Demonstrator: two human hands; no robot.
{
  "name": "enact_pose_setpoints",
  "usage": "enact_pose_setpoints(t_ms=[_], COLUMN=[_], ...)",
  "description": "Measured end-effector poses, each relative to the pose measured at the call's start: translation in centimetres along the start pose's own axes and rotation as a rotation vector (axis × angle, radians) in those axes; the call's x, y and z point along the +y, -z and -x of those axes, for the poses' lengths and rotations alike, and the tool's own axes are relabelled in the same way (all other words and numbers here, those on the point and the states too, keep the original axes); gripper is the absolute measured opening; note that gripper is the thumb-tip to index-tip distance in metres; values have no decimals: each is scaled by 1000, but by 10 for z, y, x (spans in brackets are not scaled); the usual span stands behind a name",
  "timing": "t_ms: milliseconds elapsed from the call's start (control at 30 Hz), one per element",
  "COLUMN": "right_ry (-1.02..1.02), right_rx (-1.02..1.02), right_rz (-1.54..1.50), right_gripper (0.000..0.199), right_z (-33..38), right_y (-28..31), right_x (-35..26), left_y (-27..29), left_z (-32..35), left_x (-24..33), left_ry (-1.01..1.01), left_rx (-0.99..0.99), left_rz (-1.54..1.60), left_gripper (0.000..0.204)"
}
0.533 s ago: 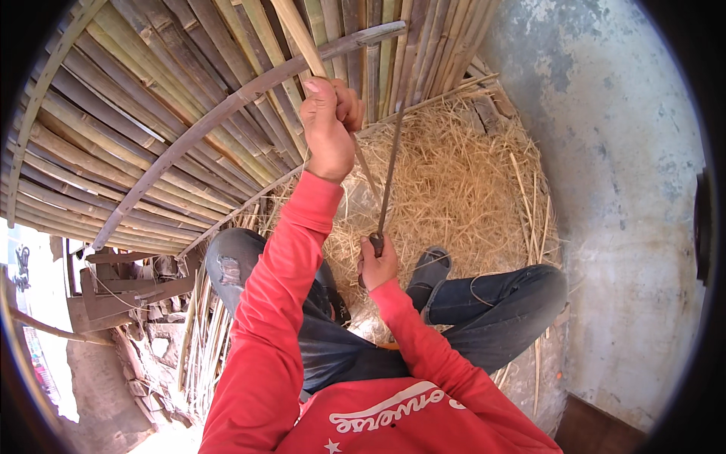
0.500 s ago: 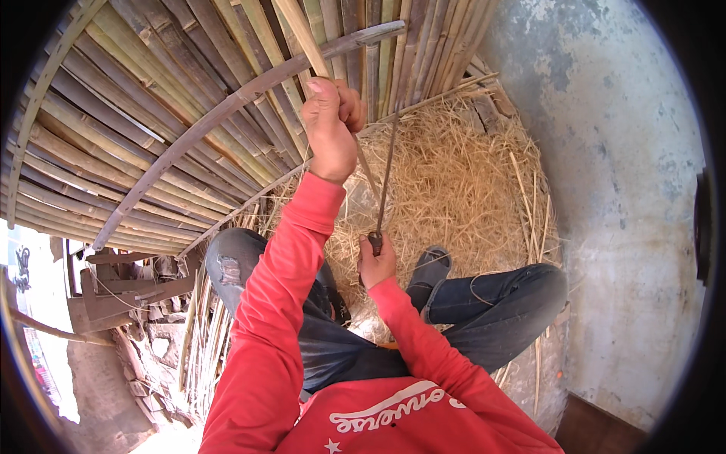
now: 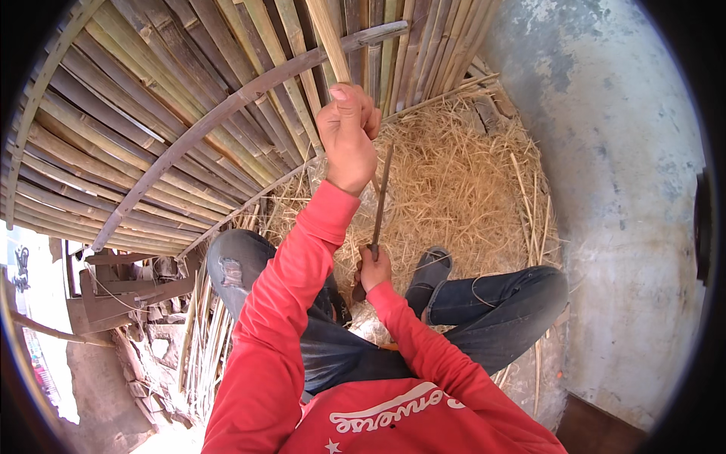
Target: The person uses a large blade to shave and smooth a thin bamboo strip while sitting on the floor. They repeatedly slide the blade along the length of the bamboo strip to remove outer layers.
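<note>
A pale split bamboo strip point(image 3: 330, 45) runs from the upper edge down into my left hand point(image 3: 348, 136), which is closed round it with the thumb uppermost. A short part of the strip shows below that fist, close to the blade. Lower down, between my knees, my right hand point(image 3: 374, 270) is wrapped round the handle of a long, narrow, dark-bladed knife point(image 3: 383, 198). Its blade points up and away from me, just right of the strip. Whether blade and strip touch, I cannot tell.
Pale shavings point(image 3: 461, 181) cover the floor ahead. A bamboo-slat panel point(image 3: 189, 113) with a curved crosspiece point(image 3: 204, 117) leans over the upper left. On the right stands a worn bluish wall point(image 3: 620, 189). Thin strips point(image 3: 204, 325) and wood pieces point(image 3: 113, 299) lie at the left.
My left hand has shifted right and slightly down with the bamboo strip. The right hand has come a little toward my body, and the knife's tip sits lower than before.
</note>
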State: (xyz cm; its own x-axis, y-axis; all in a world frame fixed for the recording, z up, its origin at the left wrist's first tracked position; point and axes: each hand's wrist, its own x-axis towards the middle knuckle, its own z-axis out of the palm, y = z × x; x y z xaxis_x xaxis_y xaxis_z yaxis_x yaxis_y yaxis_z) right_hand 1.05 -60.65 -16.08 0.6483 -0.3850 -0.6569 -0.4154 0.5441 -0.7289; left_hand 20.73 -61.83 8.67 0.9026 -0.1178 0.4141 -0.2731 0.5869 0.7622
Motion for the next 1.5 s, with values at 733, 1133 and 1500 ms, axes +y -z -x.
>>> enact_pose_setpoints(t_ms=[733, 1133, 1500], right_ry=[296, 186, 53], right_rx=[105, -97, -102], right_rz=[435, 178, 105], right_gripper=[24, 22, 15], right_z=[-47, 1, 14], right_y=[37, -6, -15], right_x=[91, 26, -4], left_y=[6, 21, 34], left_z=[-19, -26, -22], left_x=[0, 6, 9], left_ry=[42, -10, 122], left_rx=[266, 337, 40], left_rz=[-3, -27, 83], left_gripper=[65, 63, 65])
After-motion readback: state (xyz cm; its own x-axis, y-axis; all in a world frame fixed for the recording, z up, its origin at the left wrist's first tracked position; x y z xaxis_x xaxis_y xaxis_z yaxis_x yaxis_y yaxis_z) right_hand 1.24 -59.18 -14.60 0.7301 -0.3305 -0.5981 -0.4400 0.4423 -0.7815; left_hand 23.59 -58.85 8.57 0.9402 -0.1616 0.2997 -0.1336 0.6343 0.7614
